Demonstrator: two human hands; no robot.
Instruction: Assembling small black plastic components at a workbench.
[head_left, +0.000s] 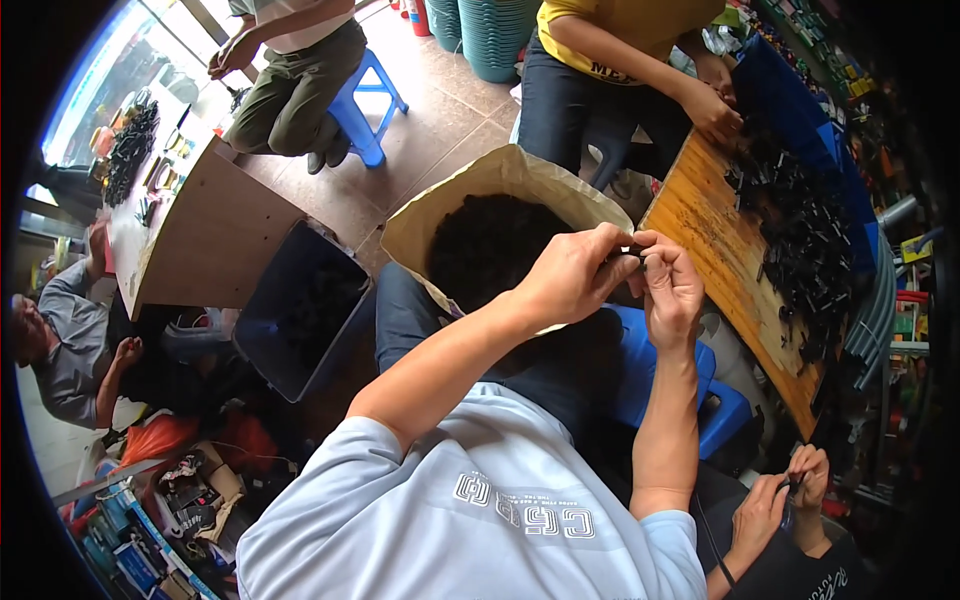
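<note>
My left hand [572, 268] and my right hand [671, 292] meet above the right rim of a large pale paper sack [545, 172]. Between their fingertips they pinch a small black part [630, 252], mostly covered by the fingers. Its exact kind cannot be made out. Below and to the left of my hands, a heap of small dark pieces [490, 235] fills the sack's middle. The sack stands in front of my knees. To the right, a wooden table [700, 190] carries a spread pile of small black parts [800, 240].
A dark bin [345, 350] sits left of the sack. Blue stools [372, 110] stand around, one beside my legs. Several co-workers sit nearby; one in a yellow shirt [625, 30] handles parts at the wooden table. Another table [215, 220] with black parts is at the left.
</note>
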